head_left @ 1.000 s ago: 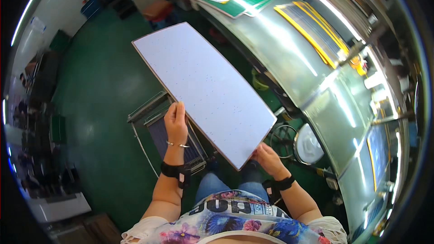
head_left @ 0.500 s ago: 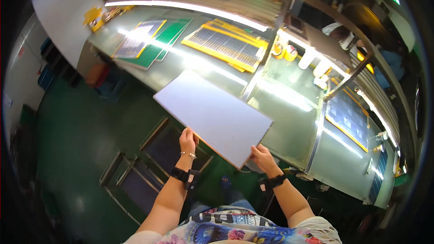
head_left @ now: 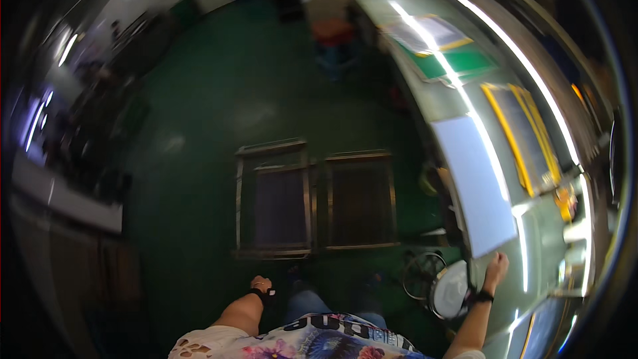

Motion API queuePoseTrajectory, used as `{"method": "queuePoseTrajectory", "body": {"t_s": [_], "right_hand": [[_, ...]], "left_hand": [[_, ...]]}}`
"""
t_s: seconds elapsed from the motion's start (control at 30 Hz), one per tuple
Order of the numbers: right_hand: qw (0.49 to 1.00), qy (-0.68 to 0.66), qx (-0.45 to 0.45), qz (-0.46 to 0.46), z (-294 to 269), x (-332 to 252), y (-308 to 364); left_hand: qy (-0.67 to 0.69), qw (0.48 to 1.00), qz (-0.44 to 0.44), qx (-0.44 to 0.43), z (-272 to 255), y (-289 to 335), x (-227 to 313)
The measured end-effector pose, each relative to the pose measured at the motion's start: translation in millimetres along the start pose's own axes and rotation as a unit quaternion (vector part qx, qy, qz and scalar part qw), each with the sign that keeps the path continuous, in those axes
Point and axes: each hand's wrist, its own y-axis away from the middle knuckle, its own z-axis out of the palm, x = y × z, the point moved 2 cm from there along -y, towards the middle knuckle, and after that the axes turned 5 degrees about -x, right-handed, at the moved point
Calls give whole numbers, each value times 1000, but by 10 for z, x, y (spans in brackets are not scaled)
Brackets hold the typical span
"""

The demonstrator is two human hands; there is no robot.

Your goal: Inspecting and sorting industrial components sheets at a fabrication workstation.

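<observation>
A flat white rectangular board (head_left: 475, 183) lies along the near edge of the bench on my right. My right hand (head_left: 497, 267) is closed at the board's near end, seemingly pinching its edge; the fingertips are hidden. Low in front of my body, my left hand (head_left: 262, 284) is away from the board, over the floor, with nothing visible in it. Its fingers are too small and dim to make out.
Two framed dark panels, a left one (head_left: 282, 209) and a right one (head_left: 362, 201), are low over the green floor. A round-topped stool (head_left: 450, 289) stands beside the bench (head_left: 488, 103). Yellow-framed panels (head_left: 522, 136) and green boards (head_left: 452, 63) lie farther along the bench.
My view has swung left. The white board, held up in both hands before, now lies on the bench. My left hand has let go and dropped towards my body; my right stays at its end.
</observation>
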Motion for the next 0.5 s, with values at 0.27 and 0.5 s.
{"method": "queuePoseTrajectory", "body": {"t_s": [0.27, 0.5], "right_hand": [[801, -228, -549, -67, 2361, -2812, 2362], [749, -107, -651, 58, 4107, -3599, 3358]], "left_hand": [[280, 940, -83, 178, -705, -714, -1756], [307, 934, 159, 91, -844, -1952, -1657]]}}
